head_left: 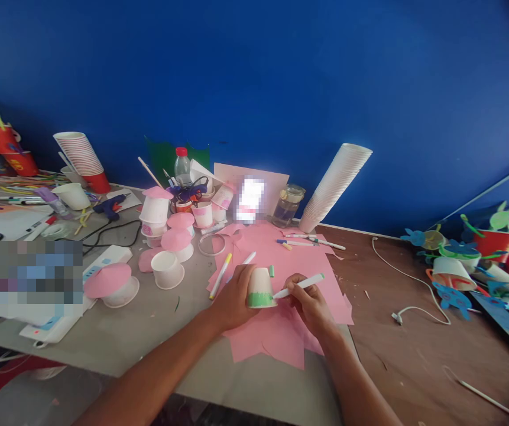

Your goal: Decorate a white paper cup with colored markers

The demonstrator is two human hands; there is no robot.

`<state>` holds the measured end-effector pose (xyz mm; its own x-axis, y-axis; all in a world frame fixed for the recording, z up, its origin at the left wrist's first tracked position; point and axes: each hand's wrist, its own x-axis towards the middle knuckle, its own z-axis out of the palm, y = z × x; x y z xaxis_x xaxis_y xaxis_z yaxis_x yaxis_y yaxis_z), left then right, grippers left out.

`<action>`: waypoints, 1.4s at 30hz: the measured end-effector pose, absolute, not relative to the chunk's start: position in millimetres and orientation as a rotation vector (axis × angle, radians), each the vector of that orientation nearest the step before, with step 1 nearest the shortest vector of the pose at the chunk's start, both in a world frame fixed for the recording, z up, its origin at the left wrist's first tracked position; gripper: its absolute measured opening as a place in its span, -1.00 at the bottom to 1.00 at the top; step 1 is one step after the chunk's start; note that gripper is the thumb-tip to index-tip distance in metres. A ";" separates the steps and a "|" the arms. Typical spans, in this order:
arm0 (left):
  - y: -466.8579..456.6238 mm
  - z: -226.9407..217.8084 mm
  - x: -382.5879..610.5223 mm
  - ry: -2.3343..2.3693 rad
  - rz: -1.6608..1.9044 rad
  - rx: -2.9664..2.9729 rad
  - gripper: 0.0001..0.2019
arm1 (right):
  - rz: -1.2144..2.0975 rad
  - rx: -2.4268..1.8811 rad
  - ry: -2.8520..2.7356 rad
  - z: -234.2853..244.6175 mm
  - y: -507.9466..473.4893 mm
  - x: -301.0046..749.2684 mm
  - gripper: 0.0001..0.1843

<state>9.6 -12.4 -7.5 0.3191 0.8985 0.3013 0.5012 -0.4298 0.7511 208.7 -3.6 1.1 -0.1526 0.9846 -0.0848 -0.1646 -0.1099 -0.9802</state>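
My left hand [233, 299] is wrapped round an upturned white paper cup [260, 288] that has a green band drawn along its rim. My right hand [308, 303] pinches a white marker pen [301, 286] whose tip touches the green band. Its green cap [271, 271] lies just behind the cup. Both hands rest over pink paper sheets [281, 337] spread on the table.
Pink-topped paper cups [113, 284] and plain white cups [167, 269] stand to the left, near a glue gun [111, 205] and a power strip [101, 261]. A leaning stack of white cups [334, 186], a glass jar [287, 205], loose markers [221, 276], a white cable [407, 284] and cup crafts [467, 260] surround the paper.
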 end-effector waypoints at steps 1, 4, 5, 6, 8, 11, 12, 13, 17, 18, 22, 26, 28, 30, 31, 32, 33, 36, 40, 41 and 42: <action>-12.3 -7.3 9.5 1.225 0.975 2.056 -0.37 | 1.486 -1.083 -1.150 1.7 -3.4 208.7 -0.62; -12.3 -6.3 9.2 1.221 0.971 2.056 -0.38 | 1.501 -1.088 -1.162 3.6 -3.1 208.4 -0.61; -12.4 -6.0 9.1 1.226 0.966 2.057 -0.38 | 1.484 -1.082 -1.151 4.1 -3.1 208.2 -0.61; -12.4 -6.0 9.0 1.229 0.963 2.057 -0.38 | 1.465 -1.077 -1.136 4.5 -3.0 208.0 -0.60; -12.4 -6.7 8.9 1.228 0.968 2.061 -0.37 | 1.454 -1.080 -1.117 4.8 -2.8 207.8 -0.60; -12.3 -8.5 9.0 1.220 0.997 2.076 -0.37 | 1.509 -1.101 -1.133 4.1 -2.5 208.2 -0.61; -12.3 -9.0 9.0 1.221 1.004 2.078 -0.37 | 1.522 -1.103 -1.137 4.0 -2.4 208.3 -0.61; -12.3 -9.3 9.1 1.222 1.003 2.079 -0.37 | 1.525 -1.098 -1.135 3.9 -2.3 208.3 -0.61; -12.3 -8.8 9.1 1.225 0.977 2.063 -0.36 | 1.481 -1.079 -1.108 5.2 -2.2 208.2 -0.59; -12.3 -8.4 9.2 1.221 0.977 2.067 -0.36 | 1.482 -1.081 -1.109 5.5 -2.3 208.3 -0.59; -12.6 -6.7 9.3 1.209 0.983 2.087 -0.37 | 1.536 -1.093 -1.116 5.8 -2.4 208.6 -0.57; -13.1 -6.4 9.2 1.214 0.970 2.075 -0.35 | 1.498 -1.080 -1.088 6.2 -2.1 208.1 -0.57; -13.0 -7.2 9.1 1.203 0.988 2.083 -0.34 | 1.505 -1.091 -1.083 6.4 -2.1 208.0 -0.57; -12.8 -8.1 9.1 1.196 1.005 2.090 -0.35 | 1.545 -1.103 -1.087 6.1 -2.2 208.1 -0.57; -12.7 -8.4 9.1 1.196 1.004 2.091 -0.36 | 1.554 -1.104 -1.088 5.8 -2.2 208.3 -0.57; -12.7 -8.7 9.1 1.200 0.998 2.086 -0.37 | 1.548 -1.101 -1.089 5.4 -2.2 208.5 -0.57; -12.6 -8.9 9.1 1.207 0.988 2.077 -0.37 | 1.533 -1.097 -1.089 5.0 -2.2 208.7 -0.57; -12.4 -8.9 9.2 1.214 0.974 2.065 -0.36 | 1.514 -1.089 -1.099 4.0 -2.3 209.5 -0.59; -12.5 -7.4 8.9 1.200 0.982 2.076 -0.35 | 1.570 -1.101 -1.107 3.3 -2.4 209.9 -0.60; -12.5 -7.0 8.8 1.201 0.977 2.075 -0.36 | 1.563 -1.102 -1.096 3.1 -2.3 209.9 -0.60; -12.5 -6.6 8.7 1.204 0.973 2.073 -0.36 | 1.549 -1.101 -1.086 2.9 -2.2 209.9 -0.59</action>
